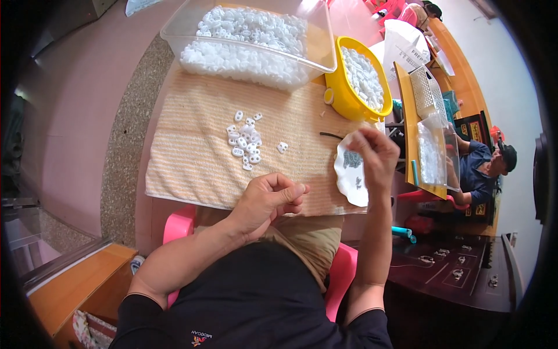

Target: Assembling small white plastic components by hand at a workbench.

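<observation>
My left hand [270, 200] is closed in a pinch above the towel's near edge, thumb against forefinger; what it holds, if anything, is hidden. My right hand [376, 156] is over the right side of a white wavy-edged dish [344, 183], fingertips bunched together, and nothing between them can be made out. Small dark grey pieces [351, 159] lie in that dish. Ahead of my left hand is a loose pile of small white plastic pieces with two holes [249, 142]. One similar white piece [282, 148] sits apart, to the right of the pile.
A striped towel [192, 145] covers the table. At the back stand a clear bin [322, 35] of white pieces and a yellow basket [334, 75] of more. A thin black rod [331, 135] lies near the dish. Another person [485, 168] sits at a table to the right.
</observation>
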Motion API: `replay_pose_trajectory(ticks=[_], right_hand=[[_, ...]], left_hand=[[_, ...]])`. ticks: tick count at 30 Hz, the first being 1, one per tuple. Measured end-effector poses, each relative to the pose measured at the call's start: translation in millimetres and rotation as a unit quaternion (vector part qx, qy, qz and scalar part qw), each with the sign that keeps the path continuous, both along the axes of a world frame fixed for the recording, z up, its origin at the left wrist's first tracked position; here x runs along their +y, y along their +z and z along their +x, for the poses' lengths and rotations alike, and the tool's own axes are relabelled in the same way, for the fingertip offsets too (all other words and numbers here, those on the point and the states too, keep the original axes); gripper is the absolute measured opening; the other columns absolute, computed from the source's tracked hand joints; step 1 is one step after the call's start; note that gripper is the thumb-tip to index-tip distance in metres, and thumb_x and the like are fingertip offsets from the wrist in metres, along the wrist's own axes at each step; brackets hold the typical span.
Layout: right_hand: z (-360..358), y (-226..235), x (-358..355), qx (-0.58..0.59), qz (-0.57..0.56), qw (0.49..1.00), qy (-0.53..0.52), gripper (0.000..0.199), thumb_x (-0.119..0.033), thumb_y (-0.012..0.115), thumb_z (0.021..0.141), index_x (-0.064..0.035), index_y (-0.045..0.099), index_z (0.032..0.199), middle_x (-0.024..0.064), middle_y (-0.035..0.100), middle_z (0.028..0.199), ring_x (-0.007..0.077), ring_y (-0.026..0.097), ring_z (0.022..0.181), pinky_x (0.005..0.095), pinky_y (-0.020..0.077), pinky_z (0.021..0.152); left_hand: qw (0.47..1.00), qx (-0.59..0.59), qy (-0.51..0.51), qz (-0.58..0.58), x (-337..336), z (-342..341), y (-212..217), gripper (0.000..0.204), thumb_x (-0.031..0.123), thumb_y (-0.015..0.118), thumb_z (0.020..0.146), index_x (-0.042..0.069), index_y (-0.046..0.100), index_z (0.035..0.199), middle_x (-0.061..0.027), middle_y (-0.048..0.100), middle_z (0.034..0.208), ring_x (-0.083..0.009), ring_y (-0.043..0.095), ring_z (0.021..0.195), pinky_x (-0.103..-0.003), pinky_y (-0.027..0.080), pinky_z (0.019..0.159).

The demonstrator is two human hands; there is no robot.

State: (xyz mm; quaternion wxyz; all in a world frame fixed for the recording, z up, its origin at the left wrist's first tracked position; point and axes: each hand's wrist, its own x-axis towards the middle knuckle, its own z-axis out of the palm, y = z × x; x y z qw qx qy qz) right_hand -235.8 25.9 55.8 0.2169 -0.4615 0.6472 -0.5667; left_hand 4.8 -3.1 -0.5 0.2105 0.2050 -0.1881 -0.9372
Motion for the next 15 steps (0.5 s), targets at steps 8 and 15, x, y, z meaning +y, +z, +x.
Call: replay_pose_trajectory(ticks=[8, 15], right_hand=[[-46, 18, -38, 0.112, -0.068, 0.987, -0.097, 0.032, -0.004, 0.065, 0.087, 0.006, 0.059, 0.116, 0.0105, 0.068, 0.087, 0.0132, 0.063, 0.077, 0.0222, 0.0515, 0.073], [26, -14, -19, 0.177, 0.064, 0.976, 0.113, 0.018, 0.002, 0.067, 0.081, -0.0011, 0.066, 0.099, 0.0034, 0.063, 0.094, 0.007, 0.056, 0.072, 0.0208, 0.0457, 0.062]], left_hand=[[1.0, -0.012, 0.0, 0.003, -1, 1, 3, 0.008, 0.009, 0.065, 0.088, 0.002, 0.061, 0.09, -0.0108, 0.067, 0.096, -0.0107, 0.063, 0.074, -0.027, 0.057, 0.07], [0.999, -0.038, 0.014, -0.01, 3, 0, 4, 0.011, 0.01, 0.068, 0.086, 0.003, 0.06, 0.084, -0.0033, 0.061, 0.077, -0.0095, 0.06, 0.068, -0.023, 0.054, 0.065]])
